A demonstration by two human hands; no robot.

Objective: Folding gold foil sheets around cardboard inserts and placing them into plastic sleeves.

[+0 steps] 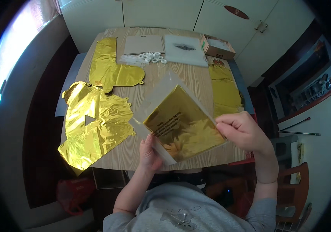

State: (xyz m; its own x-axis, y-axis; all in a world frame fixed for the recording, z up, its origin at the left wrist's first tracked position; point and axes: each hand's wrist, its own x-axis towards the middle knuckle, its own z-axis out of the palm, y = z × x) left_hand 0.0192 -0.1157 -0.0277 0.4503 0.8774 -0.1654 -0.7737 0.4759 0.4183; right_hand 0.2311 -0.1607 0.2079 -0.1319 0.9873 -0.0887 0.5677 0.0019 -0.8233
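Observation:
A clear plastic bag (163,85) with a folded gold foil sheet (185,127) inside is held up, tilted cornerwise, over the near part of the table. My left hand (149,155) grips its lower left edge, thumb in front and the other fingers mostly behind. At the bag's right corner, my right hand (243,131) pinches the edge between thumb and curled fingers. Left of the bag lies a flat, uninflated gold foil balloon (111,116) with small tabs and a triangular hole. A second flat foil balloon (109,71), L-shaped, lies beyond it and touches it.
Along the far side of the wooden table (165,30) are a grey-brown flat board (144,43), several white rings (152,58), a translucent stack of bags (190,54) with a dark print, and an open cardboard box (218,48). Folded gold foil packs (225,91) lie along the right edge.

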